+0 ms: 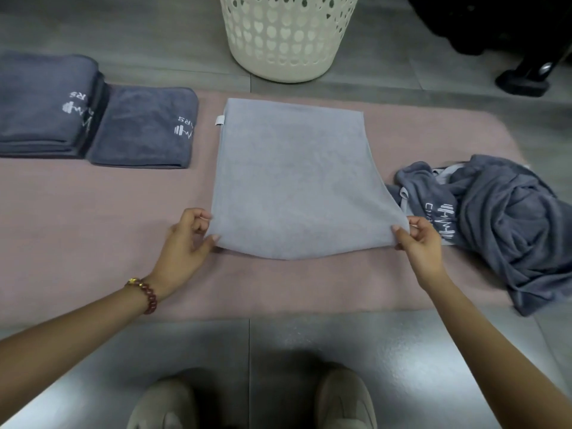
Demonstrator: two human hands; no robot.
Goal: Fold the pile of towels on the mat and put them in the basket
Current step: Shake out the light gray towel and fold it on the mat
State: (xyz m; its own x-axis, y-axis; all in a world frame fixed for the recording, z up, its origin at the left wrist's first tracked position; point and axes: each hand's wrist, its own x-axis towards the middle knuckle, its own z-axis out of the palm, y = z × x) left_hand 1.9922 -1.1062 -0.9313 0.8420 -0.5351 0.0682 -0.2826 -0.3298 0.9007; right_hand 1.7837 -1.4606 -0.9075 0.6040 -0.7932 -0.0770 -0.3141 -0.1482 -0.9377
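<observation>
A light grey towel lies spread in the middle of the pink mat. My left hand pinches its near left corner. My right hand pinches its near right corner, and the near edge sags between them, lifted slightly off the mat. A crumpled pile of dark grey towels lies at the mat's right end. Two folded dark grey towel stacks sit at the left, a taller stack and a single folded towel. The cream perforated basket stands on the floor beyond the mat.
Grey tiled floor surrounds the mat. A black object with a wheeled foot stands at the far right. My two shoes show at the bottom edge, just in front of the mat.
</observation>
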